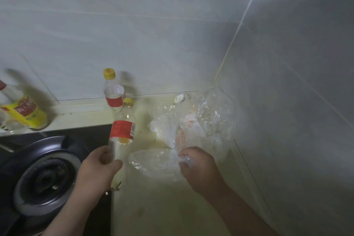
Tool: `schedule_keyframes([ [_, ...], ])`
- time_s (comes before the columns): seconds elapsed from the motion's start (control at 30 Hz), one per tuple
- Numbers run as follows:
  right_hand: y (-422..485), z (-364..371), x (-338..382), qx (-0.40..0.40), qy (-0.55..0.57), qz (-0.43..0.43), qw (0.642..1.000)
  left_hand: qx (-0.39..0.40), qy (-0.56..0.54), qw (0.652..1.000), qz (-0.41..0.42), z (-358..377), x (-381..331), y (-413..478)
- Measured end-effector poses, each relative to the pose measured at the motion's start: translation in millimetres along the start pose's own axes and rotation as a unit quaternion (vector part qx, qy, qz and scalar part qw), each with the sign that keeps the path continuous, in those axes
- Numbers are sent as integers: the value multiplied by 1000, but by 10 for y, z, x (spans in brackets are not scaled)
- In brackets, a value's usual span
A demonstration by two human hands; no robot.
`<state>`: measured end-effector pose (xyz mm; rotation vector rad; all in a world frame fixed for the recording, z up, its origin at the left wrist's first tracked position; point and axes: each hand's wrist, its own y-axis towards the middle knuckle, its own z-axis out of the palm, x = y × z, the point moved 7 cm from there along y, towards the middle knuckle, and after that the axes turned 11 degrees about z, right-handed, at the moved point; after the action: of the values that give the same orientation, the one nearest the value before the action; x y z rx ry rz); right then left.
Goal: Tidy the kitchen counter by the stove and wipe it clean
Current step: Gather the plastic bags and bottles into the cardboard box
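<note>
Clearing rubbish off the counter by the stove.
The empty bottle, over the counter's edge, is gripped low by the left hand; the right hand pinches the bag beside it. Spread the bag's mouth wide before bagging.

The yellow-labelled bottle at the far left is smeared by motion and cut off by the frame's edge, so its print cannot be read. The burner runs off the left and bottom edges. The left hand covers part of the clear bottle it grips; the label text is blurred. Fingertips of the right hand are buried in the crumpled plastic bag — its contents are unclear. A white scrap by the wall is too small to identify.
</note>
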<state>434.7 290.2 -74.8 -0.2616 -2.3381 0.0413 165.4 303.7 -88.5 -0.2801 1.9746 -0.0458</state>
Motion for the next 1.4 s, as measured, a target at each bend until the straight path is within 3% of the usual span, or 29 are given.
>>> schedule_keyframes([
  [0.27,-378,-237,435,-42,44,-78,995,-26,-60,997,45,-444,-265,-446],
  [0.7,-1210,-419,1012,3,65,-221,973,-136,-110,984,41,-1086,-352,-1763],
  [0.93,-1802,-391,1238,60,96,-297,948,-220,-60,972,49,-1460,-321,-2770],
  [1.17,-2523,16,1594,140,120,-336,924,-352,-40,935,4,-2023,129,-3947],
  [1.4,-3490,521,2245,222,107,-420,873,-463,-17,886,-29,-2708,557,-5228],
])
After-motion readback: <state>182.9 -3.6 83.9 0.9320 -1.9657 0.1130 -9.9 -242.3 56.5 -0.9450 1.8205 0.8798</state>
